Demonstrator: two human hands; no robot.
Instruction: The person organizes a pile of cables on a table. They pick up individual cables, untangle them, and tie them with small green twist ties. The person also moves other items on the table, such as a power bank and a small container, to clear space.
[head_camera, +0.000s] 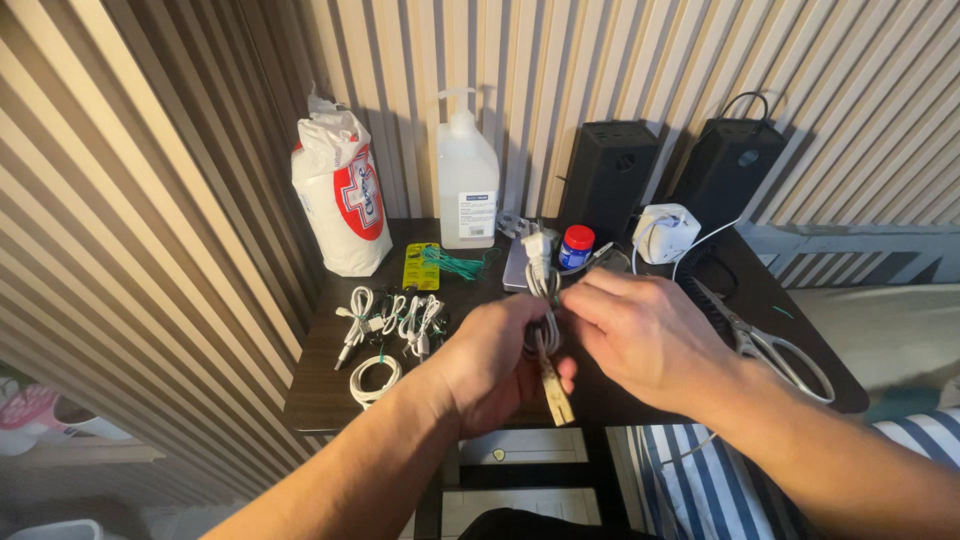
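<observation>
Gripping a coiled white cable (541, 300) upright, the left hand (495, 365) steadies it while the right hand (640, 340), at 3 o'clock, pinches its loops above the worktop (330, 390).

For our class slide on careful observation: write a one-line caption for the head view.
Left hand and right hand hold a bundled white cable over a dark table, with tied cables and scissors nearby.

Left arm: your bare forearm comes up from the lower left, slanting toward the middle.
Left hand (492, 362): back turned to you, fingers curled shut in a fist-like grip.
Right arm: your forearm enters from the lower right corner, angled up and left.
Right hand (640, 338): back up, fingers bent and pinched together at the tips, meeting your left hand's knuckles.
</observation>
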